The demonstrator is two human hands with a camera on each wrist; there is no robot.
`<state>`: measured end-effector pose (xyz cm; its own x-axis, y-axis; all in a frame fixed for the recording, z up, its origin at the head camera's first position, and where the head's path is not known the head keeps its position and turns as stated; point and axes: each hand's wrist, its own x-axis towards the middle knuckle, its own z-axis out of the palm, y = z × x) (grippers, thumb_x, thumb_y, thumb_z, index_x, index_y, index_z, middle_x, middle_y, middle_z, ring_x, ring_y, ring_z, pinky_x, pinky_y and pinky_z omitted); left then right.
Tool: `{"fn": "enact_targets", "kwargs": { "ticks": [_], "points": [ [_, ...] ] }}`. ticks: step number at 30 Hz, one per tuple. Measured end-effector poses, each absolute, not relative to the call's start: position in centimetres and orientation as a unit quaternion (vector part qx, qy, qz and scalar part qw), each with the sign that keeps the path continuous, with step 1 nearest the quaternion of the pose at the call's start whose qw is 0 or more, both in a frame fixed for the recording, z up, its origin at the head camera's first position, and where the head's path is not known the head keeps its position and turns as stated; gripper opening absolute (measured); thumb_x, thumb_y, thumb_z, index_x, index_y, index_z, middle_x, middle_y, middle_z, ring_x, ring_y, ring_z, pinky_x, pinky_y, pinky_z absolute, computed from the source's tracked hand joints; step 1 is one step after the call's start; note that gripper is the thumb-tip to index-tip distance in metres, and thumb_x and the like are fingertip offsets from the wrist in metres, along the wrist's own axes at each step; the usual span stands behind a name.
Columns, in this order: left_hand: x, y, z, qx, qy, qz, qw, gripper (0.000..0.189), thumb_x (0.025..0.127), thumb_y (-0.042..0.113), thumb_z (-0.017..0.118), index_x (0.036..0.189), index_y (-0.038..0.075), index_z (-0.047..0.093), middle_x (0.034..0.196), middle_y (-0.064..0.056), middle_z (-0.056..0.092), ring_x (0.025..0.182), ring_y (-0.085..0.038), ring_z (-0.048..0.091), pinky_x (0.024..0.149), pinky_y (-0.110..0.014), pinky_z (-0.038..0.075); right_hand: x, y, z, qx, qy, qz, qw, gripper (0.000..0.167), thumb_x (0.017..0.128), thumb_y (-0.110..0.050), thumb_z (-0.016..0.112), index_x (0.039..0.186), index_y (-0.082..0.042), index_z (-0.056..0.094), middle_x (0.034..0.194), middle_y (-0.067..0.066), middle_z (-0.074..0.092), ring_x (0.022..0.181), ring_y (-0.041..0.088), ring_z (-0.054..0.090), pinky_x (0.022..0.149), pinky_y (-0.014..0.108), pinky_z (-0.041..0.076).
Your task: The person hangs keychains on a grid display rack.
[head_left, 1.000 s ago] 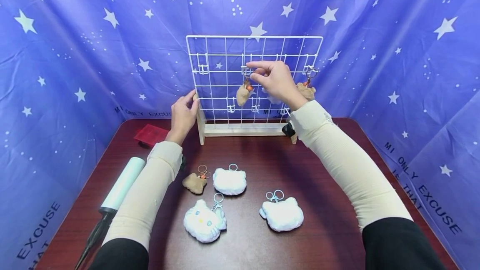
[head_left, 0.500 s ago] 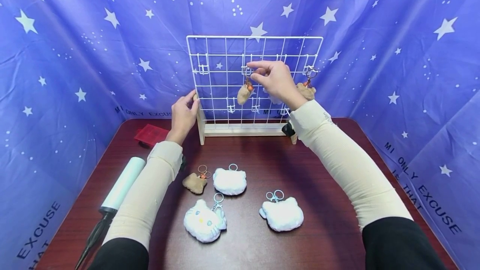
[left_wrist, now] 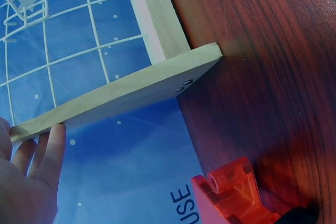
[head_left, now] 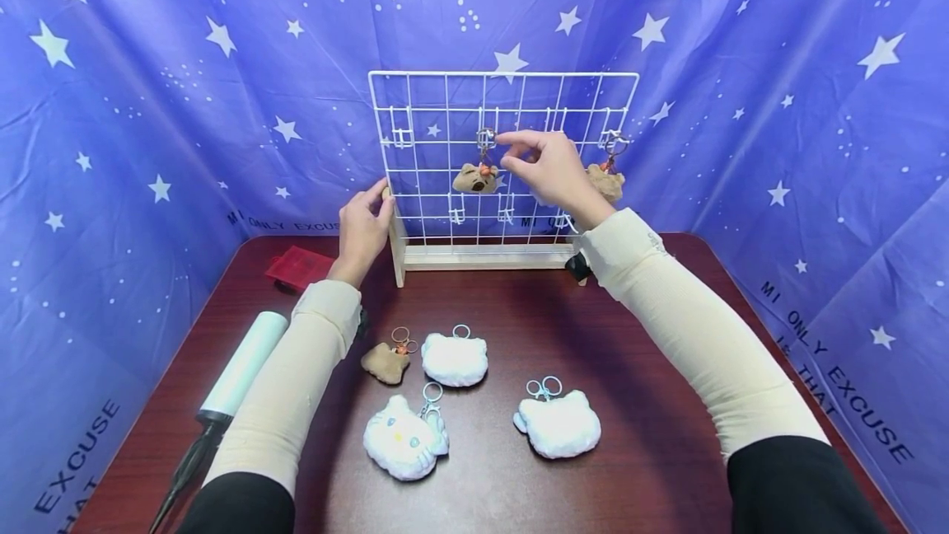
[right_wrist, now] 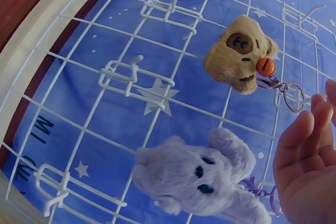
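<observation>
A brown bear plush keychain (head_left: 474,178) with an orange bell (right_wrist: 266,66) hangs from an upper hook of the white wire grid rack (head_left: 504,72). Just right of its metal ring (right_wrist: 293,97), my right hand (head_left: 552,163) hovers with thumb and index finger apart, holding nothing; whether a fingertip brushes the ring I cannot tell. My left hand (head_left: 363,225) grips the rack's wooden side post (left_wrist: 121,85), thumb on one side and fingers on the other. A lavender long-eared plush keychain (right_wrist: 199,177) hangs near my right hand, mostly hidden in the head view.
Another brown plush keychain (head_left: 606,184) hangs at the grid's right. On the table lie a brown keychain (head_left: 385,363) and three white cat plush keychains, one face up (head_left: 404,439). Left are a red plastic box (head_left: 300,268) and a pale cylinder with black handle (head_left: 245,365).
My right hand has let go of the bear keychain's ring and drawn slightly right and down. The bear has swung round, its face now showing. My left hand stays on the post.
</observation>
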<state>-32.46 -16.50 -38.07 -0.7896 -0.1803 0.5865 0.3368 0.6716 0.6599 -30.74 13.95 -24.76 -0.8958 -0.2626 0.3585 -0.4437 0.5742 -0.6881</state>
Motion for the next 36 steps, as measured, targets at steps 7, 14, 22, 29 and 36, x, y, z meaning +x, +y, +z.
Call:
{"fn": "enact_targets", "kwargs": {
  "ticks": [7,14,22,29,36],
  "points": [
    [-32.6,-16.5,-38.0,-0.049,-0.854,-0.406,0.323,0.036,0.097,0.02,0.068,0.132,0.016,0.07,0.102,-0.02,0.074,0.092,-0.033,0.07,0.086,-0.046,0.056,-29.9,14.9,-26.1,0.217,-0.878,0.414,0.104,0.032,0.096,-0.017,0.069,0.127,-0.014,0.073,0.1,0.008,0.075,0.07,0.013,0.06,0.057,0.021,0.045],
    [-32.4,-16.5,-37.9,-0.048,-0.853,-0.406,0.323,0.036,0.097,0.02,0.069,0.132,0.016,0.07,0.101,-0.02,0.073,0.092,-0.033,0.07,0.086,-0.046,0.056,-29.1,16.2,-27.7,0.23,-0.885,0.392,0.101,0.03,0.095,-0.018,0.071,0.125,-0.015,0.074,0.099,0.008,0.077,0.071,0.014,0.058,0.061,0.022,0.045],
    [-32.4,-16.4,-37.9,-0.044,-0.854,-0.409,0.317,0.036,0.097,0.02,0.068,0.133,0.016,0.07,0.103,-0.019,0.074,0.094,-0.033,0.071,0.087,-0.045,0.057,-28.1,17.2,-29.3,0.245,-0.877,0.403,0.086,0.03,0.094,-0.014,0.072,0.124,-0.011,0.074,0.095,0.01,0.076,0.067,0.011,0.056,0.057,0.021,0.044],
    [-32.4,-16.4,-37.9,-0.046,-0.854,-0.405,0.322,0.035,0.097,0.02,0.068,0.132,0.016,0.07,0.102,-0.02,0.074,0.094,-0.033,0.07,0.087,-0.046,0.056,-26.9,17.5,-30.1,0.257,-0.885,0.381,0.07,0.029,0.094,-0.015,0.073,0.123,-0.016,0.075,0.093,0.006,0.077,0.061,0.013,0.051,0.052,0.023,0.038],
    [-32.5,-16.4,-38.0,-0.05,-0.853,-0.405,0.326,0.035,0.096,0.019,0.069,0.131,0.015,0.071,0.1,-0.02,0.074,0.093,-0.033,0.07,0.087,-0.046,0.056,-26.0,18.3,-31.3,0.265,-0.884,0.382,0.041,0.03,0.095,-0.018,0.071,0.125,-0.016,0.074,0.096,0.007,0.075,0.06,0.014,0.05,0.05,0.025,0.039]
  ]
}}
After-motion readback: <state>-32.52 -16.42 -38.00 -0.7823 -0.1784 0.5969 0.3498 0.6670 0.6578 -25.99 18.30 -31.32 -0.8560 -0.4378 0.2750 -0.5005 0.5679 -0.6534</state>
